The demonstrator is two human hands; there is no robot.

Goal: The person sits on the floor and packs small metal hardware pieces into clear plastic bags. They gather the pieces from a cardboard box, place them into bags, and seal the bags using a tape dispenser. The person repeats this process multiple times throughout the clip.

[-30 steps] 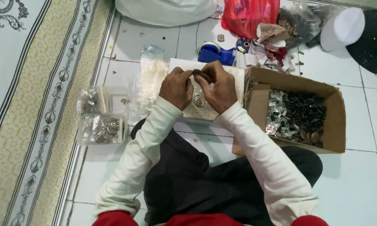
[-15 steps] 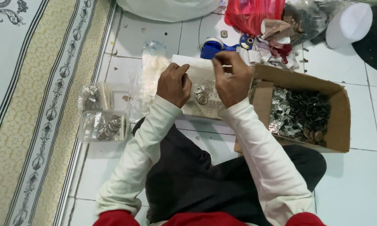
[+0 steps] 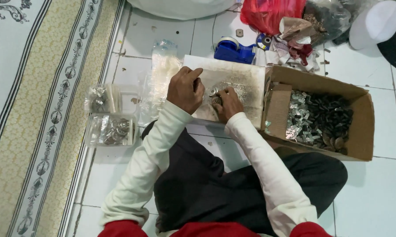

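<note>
Right hand point(image 3: 227, 103) has dropped from the cardboard box point(image 3: 362, 127) side onto the white board point(image 3: 246, 83), pinching small metal pieces point(image 3: 214, 93); left hand point(image 3: 185, 89) loosely curled, grip unclear.

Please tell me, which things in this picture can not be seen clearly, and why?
Head view only:
- Small metal parts on the white board: too small to tell their kind.
- Left hand: seen from the back, so its grip is hidden.
- Right hand: fingers cover what lies under them.
- Clear plastic bags: glare blurs the contents.
- Brown cardboard box: dark pieces too small to identify.
- Red plastic bag: cut off by the top edge.
</note>
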